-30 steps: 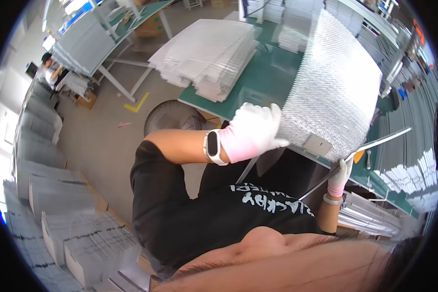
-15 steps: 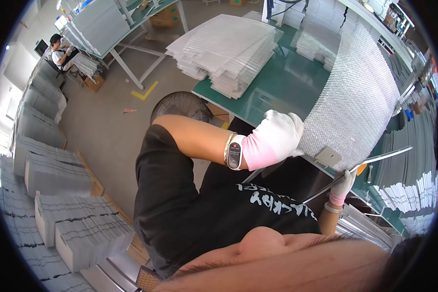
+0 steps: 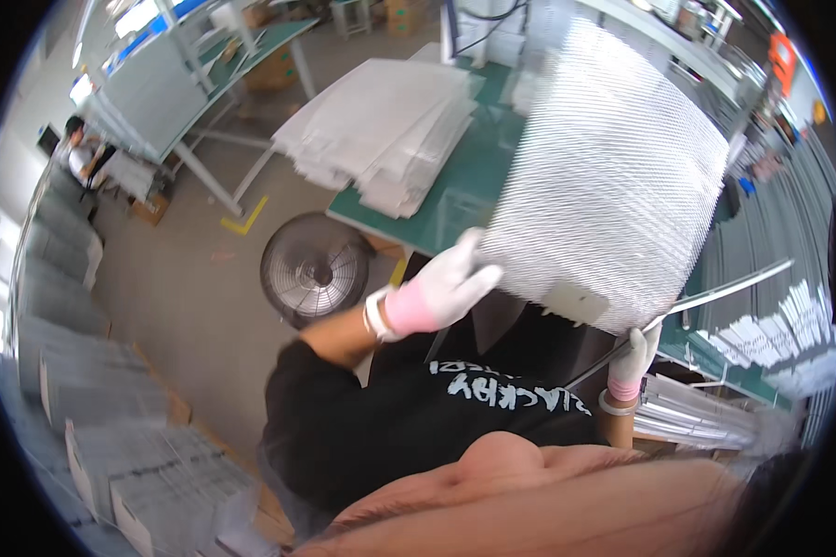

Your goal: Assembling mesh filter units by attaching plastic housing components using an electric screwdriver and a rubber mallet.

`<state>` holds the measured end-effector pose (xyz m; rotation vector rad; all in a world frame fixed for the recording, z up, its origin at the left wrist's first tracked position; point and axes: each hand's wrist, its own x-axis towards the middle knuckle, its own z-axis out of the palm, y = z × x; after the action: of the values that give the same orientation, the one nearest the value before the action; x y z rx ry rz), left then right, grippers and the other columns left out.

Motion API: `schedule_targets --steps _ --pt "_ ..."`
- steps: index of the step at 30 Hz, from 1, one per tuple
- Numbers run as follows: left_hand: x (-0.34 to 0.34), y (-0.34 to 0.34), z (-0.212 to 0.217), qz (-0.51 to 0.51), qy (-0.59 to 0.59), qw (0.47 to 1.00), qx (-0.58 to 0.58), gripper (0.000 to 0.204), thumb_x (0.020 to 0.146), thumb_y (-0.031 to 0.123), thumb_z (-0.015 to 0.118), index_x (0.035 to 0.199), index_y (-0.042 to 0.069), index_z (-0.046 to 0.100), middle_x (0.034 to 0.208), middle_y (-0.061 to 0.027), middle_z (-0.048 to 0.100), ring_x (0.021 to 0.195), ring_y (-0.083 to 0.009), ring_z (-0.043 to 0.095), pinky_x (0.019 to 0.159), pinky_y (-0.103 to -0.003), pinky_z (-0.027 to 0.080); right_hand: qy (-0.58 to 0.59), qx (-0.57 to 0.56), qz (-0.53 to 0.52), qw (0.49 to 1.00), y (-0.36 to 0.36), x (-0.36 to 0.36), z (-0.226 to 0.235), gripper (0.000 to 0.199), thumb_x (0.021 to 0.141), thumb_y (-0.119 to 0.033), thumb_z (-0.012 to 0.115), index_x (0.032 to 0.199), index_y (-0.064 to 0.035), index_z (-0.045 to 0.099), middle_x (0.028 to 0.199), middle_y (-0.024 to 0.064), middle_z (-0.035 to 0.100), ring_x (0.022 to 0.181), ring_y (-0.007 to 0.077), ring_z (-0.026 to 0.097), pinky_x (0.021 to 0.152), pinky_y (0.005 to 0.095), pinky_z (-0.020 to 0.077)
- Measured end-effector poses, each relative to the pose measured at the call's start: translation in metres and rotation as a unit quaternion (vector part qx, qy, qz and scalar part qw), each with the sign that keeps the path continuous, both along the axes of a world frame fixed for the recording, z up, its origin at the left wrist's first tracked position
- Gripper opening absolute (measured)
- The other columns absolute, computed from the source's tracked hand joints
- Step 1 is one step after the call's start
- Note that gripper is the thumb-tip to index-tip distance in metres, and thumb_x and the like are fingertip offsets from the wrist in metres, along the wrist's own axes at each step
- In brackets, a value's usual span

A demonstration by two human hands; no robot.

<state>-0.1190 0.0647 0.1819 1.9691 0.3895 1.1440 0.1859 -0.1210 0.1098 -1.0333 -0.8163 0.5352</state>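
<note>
A large silvery mesh sheet (image 3: 613, 176) rises in front of me above the green table. My left hand (image 3: 446, 286), in a white glove with a pink cuff, pinches the sheet's near left corner between thumb and fingers. At its near right corner, my gloved right hand (image 3: 633, 360) is closed around a long thin strip (image 3: 729, 288). That strip runs past the sheet's corner, pale on the far side of the hand and dark on the near side. A small pale rectangular piece (image 3: 576, 302) shows at the sheet's near edge. The right fingertips are partly hidden.
White translucent sheets (image 3: 381, 121) lie piled on the green table (image 3: 362, 206). A round floor fan (image 3: 314, 269) stands left of the table. Stacked grey panels (image 3: 167, 473) line the left side; more grey strips (image 3: 771, 251) stand at right. A seated person (image 3: 85, 153) works far left.
The mesh sheet has swung to the left and turned more face-on. My left hand moved left and nearer with its corner. My right hand shifted slightly left, still on the strip.
</note>
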Motion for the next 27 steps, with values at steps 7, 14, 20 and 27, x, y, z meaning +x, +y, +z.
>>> schedule_targets --steps 7,14,20,27 --pt "0.053 0.044 0.053 -0.161 -0.238 0.931 -0.226 0.041 0.096 -0.001 0.054 0.136 -0.003 0.046 0.121 -0.0072 0.064 0.101 -0.0084 0.061 0.087 -0.024 0.048 -0.169 -0.028 -0.155 0.973 0.043 0.017 0.113 0.016 0.102 -0.015 0.047 0.092 -0.0064 0.056 0.076 -0.0085 0.041 0.070 0.0025 0.035 0.060 0.0227 0.0281" --pt "0.124 0.106 0.069 -0.084 -0.180 0.971 -0.129 0.023 0.091 0.002 0.067 0.112 -0.004 0.061 0.099 -0.0036 0.069 0.085 -0.0068 0.060 0.077 -0.021 0.047 -0.169 0.050 -0.162 0.971 0.094 0.059 0.134 0.027 0.094 -0.006 0.061 0.076 -0.0097 0.042 0.072 -0.0073 0.038 0.067 0.0031 0.032 0.058 0.0213 0.0299" --pt "0.133 0.106 0.046 -0.048 -0.207 0.971 -0.106 0.028 0.089 -0.003 0.065 0.117 -0.004 0.060 0.104 -0.0051 0.069 0.088 -0.0091 0.062 0.080 -0.023 0.048 -0.204 0.066 -0.256 0.942 0.110 0.056 0.106 0.010 0.092 -0.005 0.062 0.089 -0.0011 0.054 0.075 -0.0040 0.050 0.069 0.0065 0.043 0.062 0.0239 0.0397" --pt "0.143 0.124 -0.030 0.005 -0.068 0.980 -0.188 0.028 0.089 -0.003 0.062 0.117 -0.005 0.059 0.105 -0.0057 0.067 0.089 -0.0090 0.061 0.078 -0.024 0.050 -0.195 -0.031 -0.155 0.968 0.109 0.082 0.041 0.034 0.091 -0.006 0.060 0.123 0.0040 0.057 0.110 0.0091 0.066 0.100 0.0133 0.061 0.089 0.0287 0.0478"
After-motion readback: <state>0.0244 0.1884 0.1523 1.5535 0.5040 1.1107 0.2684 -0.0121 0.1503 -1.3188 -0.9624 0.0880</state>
